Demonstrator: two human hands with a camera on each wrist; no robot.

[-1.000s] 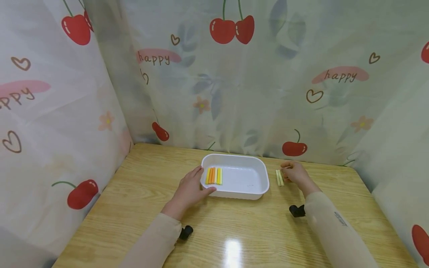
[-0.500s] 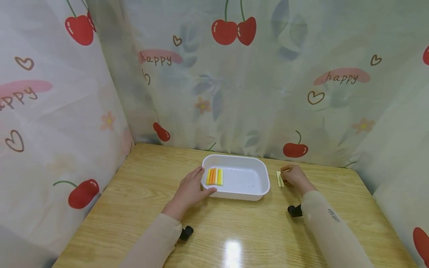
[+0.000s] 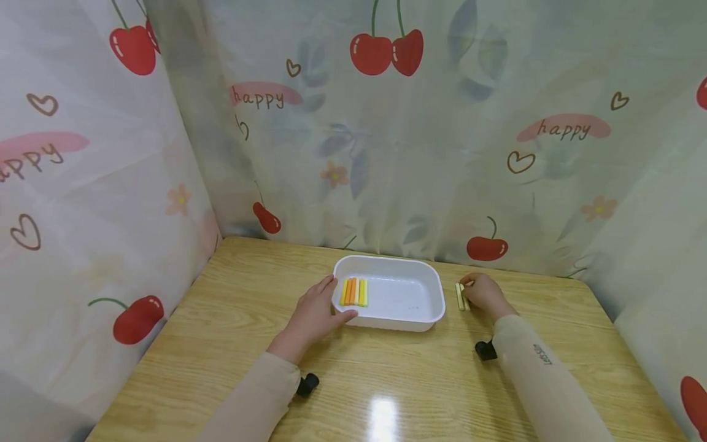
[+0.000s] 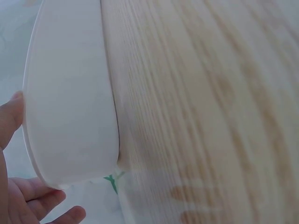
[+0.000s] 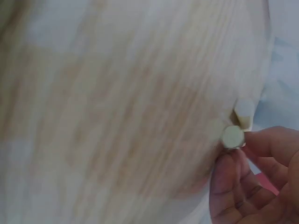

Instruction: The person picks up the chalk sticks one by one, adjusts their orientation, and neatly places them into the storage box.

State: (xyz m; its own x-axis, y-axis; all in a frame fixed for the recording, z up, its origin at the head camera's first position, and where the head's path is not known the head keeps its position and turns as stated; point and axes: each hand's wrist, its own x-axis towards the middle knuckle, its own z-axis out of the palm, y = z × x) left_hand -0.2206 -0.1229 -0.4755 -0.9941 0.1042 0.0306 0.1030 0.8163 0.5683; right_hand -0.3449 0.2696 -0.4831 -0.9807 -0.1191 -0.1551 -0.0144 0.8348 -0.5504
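Observation:
A white plastic tray [image 3: 397,323] holds a row of several yellow, orange and white chalk sticks [image 3: 353,292] at its left end. My left hand [image 3: 315,312] grips the tray's left end, thumb at the front rim and fingers around the side; in the left wrist view the thumb [image 4: 11,116] touches the rim. Right of the tray, my right hand [image 3: 486,293] pinches a pale chalk stick [image 5: 232,136] between thumb and fingers, low over the table. Another pale chalk stick [image 3: 459,296] lies just left of it.
The wooden table [image 3: 409,380] ends at the back against a cherry-patterned curtain [image 3: 397,153], which also stands at both sides. Black wrist-worn pieces show below each sleeve, one under the right forearm [image 3: 485,350] and one under the left [image 3: 307,384].
My right hand has closed in on the right-hand pale chalk stick and now pinches it; that forearm has shifted slightly left. The left hand stays on the tray. The view tilts slightly.

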